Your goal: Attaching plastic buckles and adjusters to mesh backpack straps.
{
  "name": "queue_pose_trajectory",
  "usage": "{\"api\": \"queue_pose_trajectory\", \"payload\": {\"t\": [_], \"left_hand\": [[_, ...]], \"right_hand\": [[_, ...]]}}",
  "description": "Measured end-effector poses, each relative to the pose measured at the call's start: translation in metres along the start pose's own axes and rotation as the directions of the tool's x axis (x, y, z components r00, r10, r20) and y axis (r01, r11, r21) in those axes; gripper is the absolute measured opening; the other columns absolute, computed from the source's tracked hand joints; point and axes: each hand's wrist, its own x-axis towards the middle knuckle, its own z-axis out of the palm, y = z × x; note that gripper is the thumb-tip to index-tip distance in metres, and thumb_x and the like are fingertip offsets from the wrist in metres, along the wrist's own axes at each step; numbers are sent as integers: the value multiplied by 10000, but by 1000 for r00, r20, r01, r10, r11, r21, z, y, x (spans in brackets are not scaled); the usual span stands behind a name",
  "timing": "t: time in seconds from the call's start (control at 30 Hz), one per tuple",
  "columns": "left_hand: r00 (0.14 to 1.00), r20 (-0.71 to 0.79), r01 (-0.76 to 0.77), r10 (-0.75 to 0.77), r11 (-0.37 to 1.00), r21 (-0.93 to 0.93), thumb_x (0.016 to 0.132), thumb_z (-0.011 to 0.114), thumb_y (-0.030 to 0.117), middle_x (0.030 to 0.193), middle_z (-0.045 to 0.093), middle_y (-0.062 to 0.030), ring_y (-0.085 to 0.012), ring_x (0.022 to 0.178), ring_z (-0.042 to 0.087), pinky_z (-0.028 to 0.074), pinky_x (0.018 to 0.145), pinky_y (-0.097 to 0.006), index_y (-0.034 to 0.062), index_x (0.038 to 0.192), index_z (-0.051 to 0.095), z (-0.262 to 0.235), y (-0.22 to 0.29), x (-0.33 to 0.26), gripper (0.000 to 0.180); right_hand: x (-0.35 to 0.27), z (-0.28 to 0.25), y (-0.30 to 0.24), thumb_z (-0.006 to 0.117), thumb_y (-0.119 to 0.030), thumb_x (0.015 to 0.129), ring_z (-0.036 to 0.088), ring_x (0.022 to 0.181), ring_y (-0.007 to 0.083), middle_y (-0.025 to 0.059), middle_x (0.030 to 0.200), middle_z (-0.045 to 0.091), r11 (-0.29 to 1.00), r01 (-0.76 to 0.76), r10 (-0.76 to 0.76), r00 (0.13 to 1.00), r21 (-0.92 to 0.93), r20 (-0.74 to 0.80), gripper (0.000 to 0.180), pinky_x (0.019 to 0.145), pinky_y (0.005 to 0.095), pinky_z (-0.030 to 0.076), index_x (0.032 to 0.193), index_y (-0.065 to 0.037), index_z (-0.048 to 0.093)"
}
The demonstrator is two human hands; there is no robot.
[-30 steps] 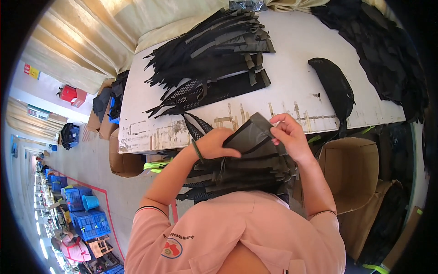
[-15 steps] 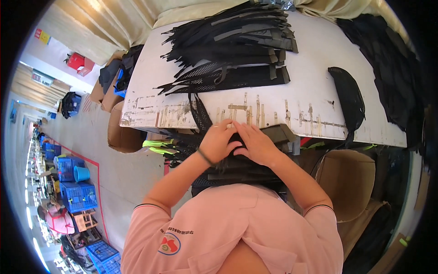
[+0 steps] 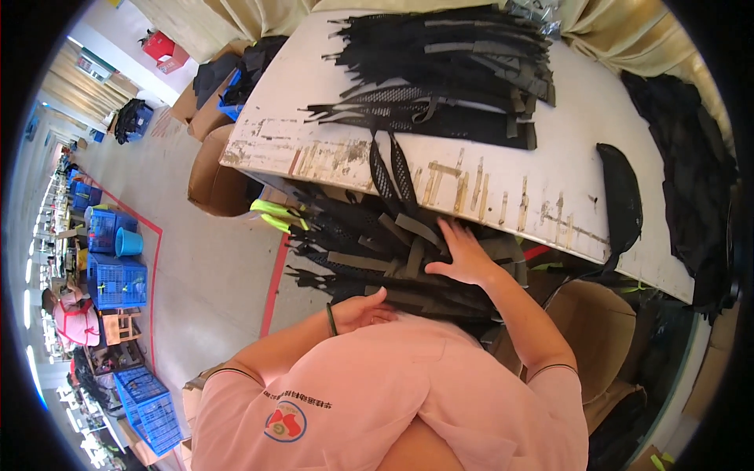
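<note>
My right hand (image 3: pixel 465 255) lies with fingers spread on a heap of black fabric straps (image 3: pixel 353 257) in front of the table edge. Dark grey bands and mesh pieces show among these straps. A looped black mesh strap (image 3: pixel 380 174) hangs over the edge toward the heap. Close to my shirt, at the heap's near side, my left hand (image 3: pixel 363 310) has its thumb raised and its fingers apart, with nothing seen in it. On the table, a single mesh-ended black strap (image 3: pixel 463 123) lies before a thick stack of similar straps (image 3: pixel 448 55).
The worn white table (image 3: pixel 573 157) carries a curved black piece (image 3: pixel 620 200) and a dark fabric pile (image 3: pixel 691 180) on its right. Cardboard boxes stand left (image 3: pixel 214 177) and right (image 3: pixel 593 330) of me. Neon yellow strips (image 3: pixel 275 212) stick out at the heap's left. Blue crates (image 3: pixel 118 279) line the floor further left.
My hands were together at the table edge; now they are apart. The left has drawn back toward my shirt, the right has moved right onto the heap. The view has turned.
</note>
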Motion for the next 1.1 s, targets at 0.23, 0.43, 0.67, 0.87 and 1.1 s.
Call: {"api": "queue_pose_trajectory", "payload": {"t": [0.23, 0.43, 0.67, 0.87, 1.1], "left_hand": [[967, 154, -168, 204, 961, -220, 814, 666, 470, 1446, 345, -175, -384, 1332, 325, 259, 1136, -472, 130, 1445, 306, -4, -13, 55, 802], [924, 298, -197, 240, 966, -167, 775, 758, 327, 1468, 349, -117, -321, 1347, 322, 211, 1148, -486, 101, 1436, 329, -1, -18, 55, 820], [762, 445, -541, 470, 840, 40, 811, 733, 188, 1301, 506, -86, -246, 1201, 478, 390, 1024, -429, 84, 1333, 450, 36, 45, 53, 603], [641, 507, -766, 576, 452, 456, 721, 811, 321, 1428, 396, -26, -200, 1318, 379, 333, 1085, -426, 167, 1406, 372, 94, 210, 67, 829], [984, -69, -119, 162, 899, 421, 957, 550, 335, 1275, 505, -174, -257, 1073, 582, 508, 891, -423, 112, 1349, 424, 126, 270, 132, 469]], "right_hand": [[48, -22, -22, 718, -580, 706, 432, 1284, 307, 251, 1404, 410, 959, -78, -87, 832, 272, 548, 1072, 1072, 359, 341, 1425, 52, 237], [39, 3, -38, 769, -422, 735, 535, 1131, 219, 157, 1275, 555, 769, -118, -319, 781, 628, 537, 846, 977, 334, 420, 1348, 37, 409], [13, -154, -130, 835, -420, 611, 523, 1187, 283, 223, 1297, 520, 941, 151, -251, 911, 302, 328, 1021, 1006, 338, 405, 1375, 40, 338], [51, -278, -149, 835, -415, 560, 532, 1175, 352, 263, 1268, 533, 965, 238, -231, 970, -111, 75, 1116, 991, 365, 422, 1425, 18, 277], [176, -277, 13, 847, -425, 523, 425, 1272, 374, 184, 1460, 338, 886, -128, 119, 992, -446, -48, 1235, 1040, 473, 355, 1497, -137, 145]]}}
